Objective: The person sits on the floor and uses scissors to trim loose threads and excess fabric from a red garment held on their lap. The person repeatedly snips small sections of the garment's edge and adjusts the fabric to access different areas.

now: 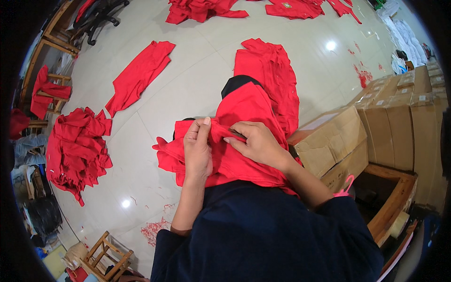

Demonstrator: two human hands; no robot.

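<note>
A red garment (239, 105) lies bunched across my lap, its kind hard to make out in the folds. My left hand (198, 150) pinches a fold of its cloth between thumb and fingers. Close by on the right, my right hand (260, 144) is closed around a small dark tool (238, 135), mostly hidden by the fingers and partly against the cloth. The two hands are a short distance apart, with a stretch of red fabric between them.
Red garments lie on the tiled floor: a heap (77, 150) at left, one flat piece (141, 75), a stack (268, 70) ahead. Cardboard boxes (390, 117) and a wooden frame (392, 202) stand close on my right. A wooden stool (107, 258) is at lower left. Red thread scraps (155, 229) litter the floor.
</note>
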